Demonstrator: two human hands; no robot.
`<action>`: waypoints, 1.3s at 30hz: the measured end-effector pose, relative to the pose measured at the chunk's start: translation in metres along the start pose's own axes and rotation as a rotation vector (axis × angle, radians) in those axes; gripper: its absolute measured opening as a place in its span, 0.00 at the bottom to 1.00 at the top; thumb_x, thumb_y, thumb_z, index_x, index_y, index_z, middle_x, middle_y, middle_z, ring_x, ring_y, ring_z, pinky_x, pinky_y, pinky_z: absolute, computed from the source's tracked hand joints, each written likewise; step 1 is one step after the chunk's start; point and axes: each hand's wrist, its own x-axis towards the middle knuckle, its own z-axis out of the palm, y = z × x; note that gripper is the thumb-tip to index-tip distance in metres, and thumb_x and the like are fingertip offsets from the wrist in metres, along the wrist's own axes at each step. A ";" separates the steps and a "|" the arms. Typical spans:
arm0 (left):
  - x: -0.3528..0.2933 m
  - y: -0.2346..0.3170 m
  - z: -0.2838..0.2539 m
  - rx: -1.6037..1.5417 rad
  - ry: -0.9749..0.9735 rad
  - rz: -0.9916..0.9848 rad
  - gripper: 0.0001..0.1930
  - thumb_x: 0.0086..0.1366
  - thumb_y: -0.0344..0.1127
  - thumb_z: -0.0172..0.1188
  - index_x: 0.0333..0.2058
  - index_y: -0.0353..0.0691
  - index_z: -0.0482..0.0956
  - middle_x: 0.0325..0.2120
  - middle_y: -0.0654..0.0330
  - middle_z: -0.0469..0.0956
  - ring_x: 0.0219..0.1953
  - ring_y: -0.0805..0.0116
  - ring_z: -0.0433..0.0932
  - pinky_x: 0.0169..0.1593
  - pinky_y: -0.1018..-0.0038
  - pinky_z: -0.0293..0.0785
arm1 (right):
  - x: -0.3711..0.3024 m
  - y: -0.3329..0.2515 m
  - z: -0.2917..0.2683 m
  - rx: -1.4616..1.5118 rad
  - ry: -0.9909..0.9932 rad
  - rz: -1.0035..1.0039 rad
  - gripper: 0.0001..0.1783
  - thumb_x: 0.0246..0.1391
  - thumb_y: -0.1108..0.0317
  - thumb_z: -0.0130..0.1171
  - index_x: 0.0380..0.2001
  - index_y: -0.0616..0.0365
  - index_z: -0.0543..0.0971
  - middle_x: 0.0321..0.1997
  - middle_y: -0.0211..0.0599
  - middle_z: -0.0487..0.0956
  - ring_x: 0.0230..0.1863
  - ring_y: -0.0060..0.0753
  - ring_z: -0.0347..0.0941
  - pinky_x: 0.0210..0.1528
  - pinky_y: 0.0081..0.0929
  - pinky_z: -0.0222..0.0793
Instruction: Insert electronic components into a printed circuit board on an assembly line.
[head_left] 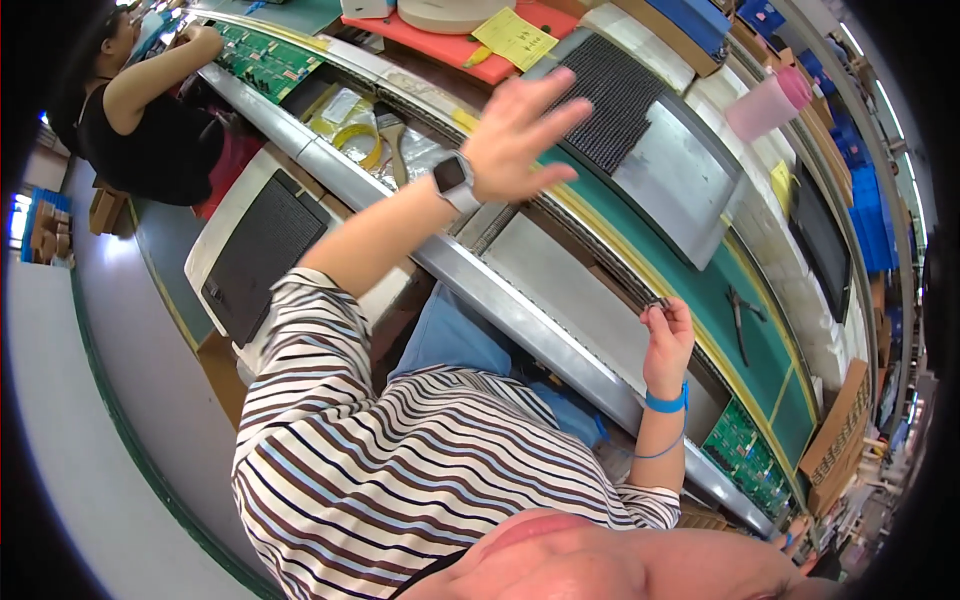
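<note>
My left hand (522,135), with a watch on its wrist, is raised with fingers spread and holds nothing. It is nearest the grey tray (685,180), in which rows of small black parts (605,100) fill the far-left portion. My right hand (670,345) wears a blue wrist strap (667,398) with a cord. Its thumb and fingertips pinch a small dark part (657,304), too small to name. Below the hands runs a metal-railed conveyor track (570,290). Pliers (740,322) lie on the green work surface right of my right hand.
A brush (395,150) and a yellow tape roll (358,147) lie on the line at left. Green circuit boards (265,58) sit farther left, near another person (150,130). More boards (745,455) are at lower right. A pink bottle (768,105) stands behind the tray.
</note>
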 end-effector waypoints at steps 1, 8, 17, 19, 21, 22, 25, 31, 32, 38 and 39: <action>-0.008 -0.021 -0.007 0.052 -0.022 -0.042 0.34 0.51 0.49 0.59 0.55 0.41 0.62 0.57 0.47 0.55 0.57 0.49 0.57 0.58 0.58 0.53 | 0.002 0.000 0.000 -0.002 -0.005 0.001 0.10 0.49 0.77 0.55 0.37 0.61 0.71 0.30 0.30 0.73 0.31 0.22 0.68 0.38 0.19 0.64; -0.083 -0.206 -0.089 0.846 -0.357 -0.605 0.45 0.52 0.63 0.52 0.60 0.38 0.50 0.60 0.48 0.51 0.62 0.52 0.51 0.61 0.55 0.47 | 0.018 -0.010 -0.008 0.034 0.142 -0.042 0.07 0.51 0.77 0.52 0.35 0.59 0.70 0.30 0.30 0.73 0.31 0.21 0.67 0.37 0.18 0.64; -0.122 -0.286 -0.151 1.027 -0.864 -1.313 0.50 0.48 0.58 0.58 0.62 0.41 0.41 0.60 0.53 0.53 0.64 0.61 0.48 0.62 0.49 0.35 | 0.028 0.000 -0.012 0.005 0.172 -0.034 0.06 0.51 0.76 0.52 0.34 0.59 0.71 0.30 0.28 0.72 0.30 0.20 0.66 0.36 0.17 0.63; -0.134 -0.292 -0.149 0.990 -0.901 -1.341 0.49 0.50 0.55 0.58 0.62 0.41 0.40 0.59 0.54 0.55 0.63 0.61 0.50 0.62 0.48 0.35 | 0.027 -0.002 -0.010 -0.016 0.160 -0.036 0.06 0.51 0.76 0.52 0.35 0.59 0.70 0.30 0.28 0.72 0.30 0.20 0.66 0.36 0.17 0.63; -0.124 -0.283 -0.147 1.001 -0.891 -1.281 0.45 0.53 0.49 0.56 0.62 0.41 0.40 0.57 0.54 0.60 0.61 0.62 0.56 0.62 0.49 0.34 | 0.026 -0.002 -0.012 -0.001 0.179 -0.022 0.06 0.51 0.76 0.52 0.35 0.58 0.70 0.30 0.28 0.72 0.30 0.20 0.66 0.36 0.17 0.64; -0.117 -0.275 -0.144 0.974 -0.916 -1.298 0.43 0.54 0.45 0.55 0.62 0.40 0.40 0.55 0.54 0.63 0.59 0.61 0.59 0.62 0.49 0.35 | 0.026 -0.003 -0.012 0.006 0.178 -0.019 0.06 0.51 0.76 0.52 0.35 0.58 0.70 0.30 0.28 0.72 0.30 0.20 0.66 0.36 0.17 0.64; -0.112 -0.254 -0.140 0.934 -0.907 -1.223 0.44 0.52 0.45 0.56 0.62 0.40 0.40 0.49 0.50 0.70 0.54 0.58 0.66 0.62 0.51 0.37 | 0.026 -0.004 -0.012 0.031 0.124 -0.004 0.07 0.51 0.76 0.53 0.35 0.58 0.70 0.30 0.29 0.72 0.30 0.20 0.67 0.36 0.17 0.64; -0.108 -0.196 -0.120 0.900 -0.942 -1.080 0.47 0.51 0.46 0.58 0.62 0.40 0.39 0.39 0.48 0.76 0.45 0.55 0.73 0.61 0.51 0.43 | 0.013 -0.005 0.002 0.079 -0.008 0.103 0.07 0.51 0.76 0.52 0.36 0.59 0.71 0.33 0.35 0.75 0.30 0.22 0.68 0.37 0.19 0.66; -0.107 -0.185 -0.116 0.899 -0.930 -1.042 0.47 0.50 0.47 0.58 0.62 0.40 0.39 0.38 0.48 0.76 0.44 0.55 0.74 0.61 0.52 0.45 | 0.011 -0.002 0.001 0.092 -0.040 0.118 0.08 0.51 0.76 0.52 0.36 0.59 0.71 0.35 0.38 0.75 0.30 0.22 0.69 0.37 0.19 0.66; -0.082 -0.131 -0.089 0.842 -0.952 -0.912 0.47 0.50 0.47 0.59 0.61 0.38 0.39 0.34 0.48 0.78 0.40 0.53 0.76 0.60 0.53 0.48 | -0.003 -0.013 0.005 0.095 -0.134 0.128 0.09 0.49 0.76 0.54 0.36 0.61 0.72 0.33 0.37 0.75 0.32 0.24 0.70 0.37 0.20 0.66; -0.076 -0.122 -0.080 0.813 -0.950 -0.865 0.47 0.50 0.47 0.59 0.61 0.38 0.39 0.33 0.48 0.78 0.39 0.52 0.76 0.59 0.53 0.49 | -0.005 -0.016 0.003 0.092 -0.138 0.129 0.09 0.49 0.77 0.54 0.36 0.61 0.72 0.32 0.36 0.75 0.33 0.25 0.70 0.37 0.21 0.66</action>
